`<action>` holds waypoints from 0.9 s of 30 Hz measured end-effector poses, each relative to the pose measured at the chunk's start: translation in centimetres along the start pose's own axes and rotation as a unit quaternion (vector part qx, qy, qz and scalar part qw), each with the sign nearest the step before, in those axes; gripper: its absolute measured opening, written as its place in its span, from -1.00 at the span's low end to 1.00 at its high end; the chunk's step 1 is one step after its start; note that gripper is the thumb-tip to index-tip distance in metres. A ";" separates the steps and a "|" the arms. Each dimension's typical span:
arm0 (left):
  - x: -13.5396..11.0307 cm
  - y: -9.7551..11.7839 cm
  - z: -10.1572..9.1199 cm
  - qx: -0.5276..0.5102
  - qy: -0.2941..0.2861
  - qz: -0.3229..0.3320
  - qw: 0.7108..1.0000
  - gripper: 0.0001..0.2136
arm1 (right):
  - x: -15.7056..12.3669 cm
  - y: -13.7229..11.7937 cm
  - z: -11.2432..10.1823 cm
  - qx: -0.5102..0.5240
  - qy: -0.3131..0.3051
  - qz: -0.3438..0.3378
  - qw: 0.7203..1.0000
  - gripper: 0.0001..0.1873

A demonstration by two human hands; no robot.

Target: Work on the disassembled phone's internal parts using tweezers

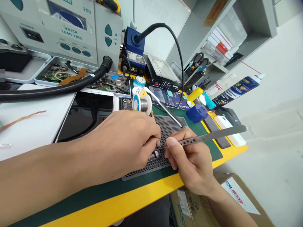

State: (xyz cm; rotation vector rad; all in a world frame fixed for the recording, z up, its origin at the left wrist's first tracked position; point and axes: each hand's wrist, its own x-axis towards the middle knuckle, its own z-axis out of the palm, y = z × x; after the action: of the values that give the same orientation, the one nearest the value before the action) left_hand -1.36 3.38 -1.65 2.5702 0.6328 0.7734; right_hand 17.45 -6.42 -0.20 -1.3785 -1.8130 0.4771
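Observation:
My right hand [191, 157] grips a thin metal pry tool [213, 134] with a row of holes. Its broad rounded end points up to the right, while the other end reaches the work between my hands. My left hand [132, 135] is closed, thumb and fingertips together over a small circuit board [155, 155]. What those fingertips pinch, if anything, is mostly hidden. Beneath the board lies a grey honeycomb mat [169, 123], and my left hand covers much of the board.
A roll of solder wire [143, 104] stands behind my left hand. Left of it lies a dark-screened phone [87, 110]. A grey soldering station [71, 34] with a thick black hose is at the back left. Blue cap [197, 113] and spray can [239, 90] are at right.

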 end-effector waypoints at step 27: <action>0.0 0.0 0.0 -0.004 -0.014 -0.016 1.000 -0.76 | 0.0 0.2 -0.6 0.006 -0.048 -0.017 0.999 -0.60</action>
State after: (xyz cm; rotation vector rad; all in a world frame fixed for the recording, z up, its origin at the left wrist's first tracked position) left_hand -1.34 3.40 -1.68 2.5525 0.6603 0.7258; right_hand 18.03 -6.42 -0.02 -1.3347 -1.9046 0.5441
